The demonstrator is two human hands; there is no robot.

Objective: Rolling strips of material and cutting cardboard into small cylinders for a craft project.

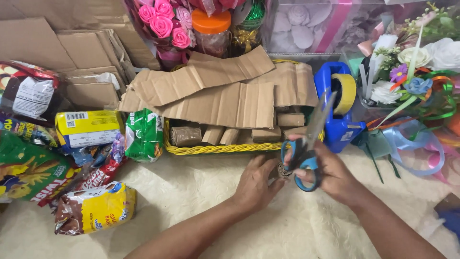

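My right hand [330, 175] grips blue-handled scissors [306, 148], blades pointing up and away over the basket edge. My left hand [256, 184] pinches a small rolled piece of brown cardboard [279, 171] right beside the scissor handles. Both hands hover over a cream fluffy cloth [191, 201]. Just beyond them stands a yellow woven basket [215, 148] holding several rolled cardboard pieces, with flat corrugated cardboard sheets [215, 91] lying across its top.
Snack packets [96, 208] lie scattered at the left. A blue tape dispenser [338, 108] with yellow tape stands right of the basket. Artificial flowers and ribbons [417, 76] crowd the right side. Pink paper roses [163, 24], an orange-lidded jar [211, 31] and folded cartons sit behind.
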